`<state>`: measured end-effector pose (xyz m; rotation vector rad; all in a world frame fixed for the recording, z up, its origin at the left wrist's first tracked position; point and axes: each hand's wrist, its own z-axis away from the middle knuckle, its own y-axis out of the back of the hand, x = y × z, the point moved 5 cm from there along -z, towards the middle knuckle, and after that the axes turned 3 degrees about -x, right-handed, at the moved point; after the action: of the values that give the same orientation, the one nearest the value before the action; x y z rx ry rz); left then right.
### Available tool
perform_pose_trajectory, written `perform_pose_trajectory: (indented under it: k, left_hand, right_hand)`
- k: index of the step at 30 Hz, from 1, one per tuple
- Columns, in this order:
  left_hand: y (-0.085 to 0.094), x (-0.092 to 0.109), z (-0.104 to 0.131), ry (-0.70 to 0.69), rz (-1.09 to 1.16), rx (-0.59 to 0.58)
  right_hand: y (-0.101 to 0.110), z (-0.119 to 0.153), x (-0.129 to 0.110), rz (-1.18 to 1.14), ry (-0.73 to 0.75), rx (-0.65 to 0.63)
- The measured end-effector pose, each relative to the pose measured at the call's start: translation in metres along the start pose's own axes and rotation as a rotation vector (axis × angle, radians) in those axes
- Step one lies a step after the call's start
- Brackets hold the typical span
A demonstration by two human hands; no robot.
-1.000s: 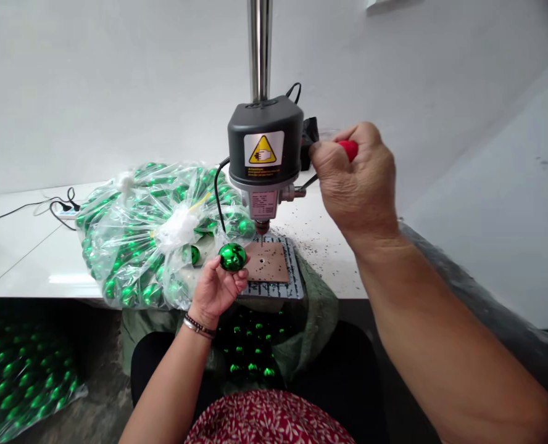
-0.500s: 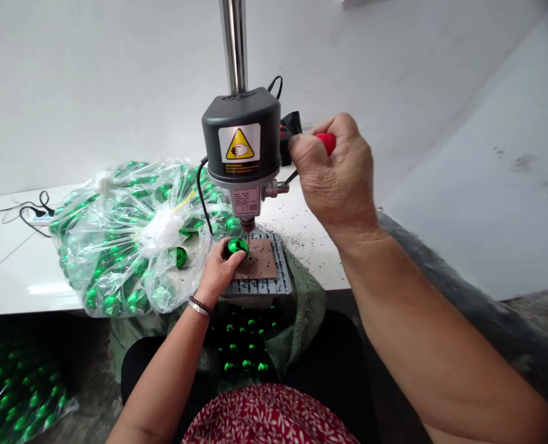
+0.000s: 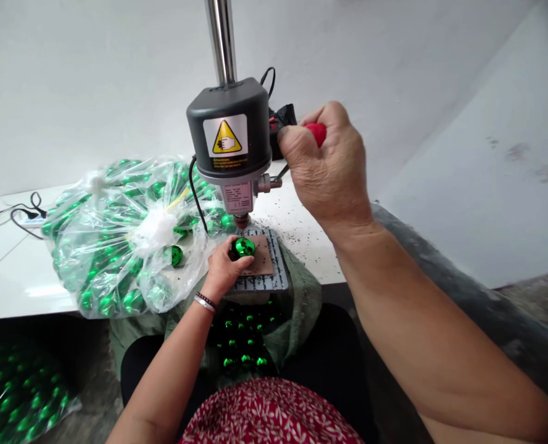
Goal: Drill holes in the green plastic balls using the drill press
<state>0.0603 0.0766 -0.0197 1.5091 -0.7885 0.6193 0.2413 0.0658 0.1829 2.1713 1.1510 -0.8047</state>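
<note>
A shiny green ball is gripped between the thumb and fingers of my left hand, directly under the drill press. The thin drill bit meets the top of the ball; whether it has entered cannot be made out. Beneath lies a brown board on the grey slotted base, sprinkled with dark shavings. My right hand is closed round the red-knobbed lever at the machine's right side.
Clear plastic bags of green balls cover the white table at left. One loose ball lies beside them. More balls sit below the base, others at lower left. A power strip with cables lies far left.
My left hand has moved the green ball right, relative to the base, under the bit. The whole view has shifted slightly. My right hand keeps its hold on the lever.
</note>
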Motion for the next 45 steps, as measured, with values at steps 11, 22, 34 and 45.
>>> perform_pose_trajectory:
  k: [11, 22, 34, 45]
  left_hand:
    - [-0.001, 0.002, 0.004, -0.011, 0.025, -0.017]
    - [-0.001, 0.008, 0.005, 0.031, 0.112, 0.053]
    - [0.004, 0.0, -0.01, 0.083, 0.009, -0.013]
    - [0.007, -0.002, -0.019, 0.066, 0.051, -0.006]
  right_hand:
    - [-0.002, 0.002, -0.001, -0.05, -0.075, -0.03]
    - [-0.002, 0.002, 0.0, -0.098, -0.1, -0.035]
    - [0.001, 0.0, -0.006, 0.033, -0.058, -0.01]
    - [-0.002, -0.001, -0.006, 0.078, -0.102, -0.089]
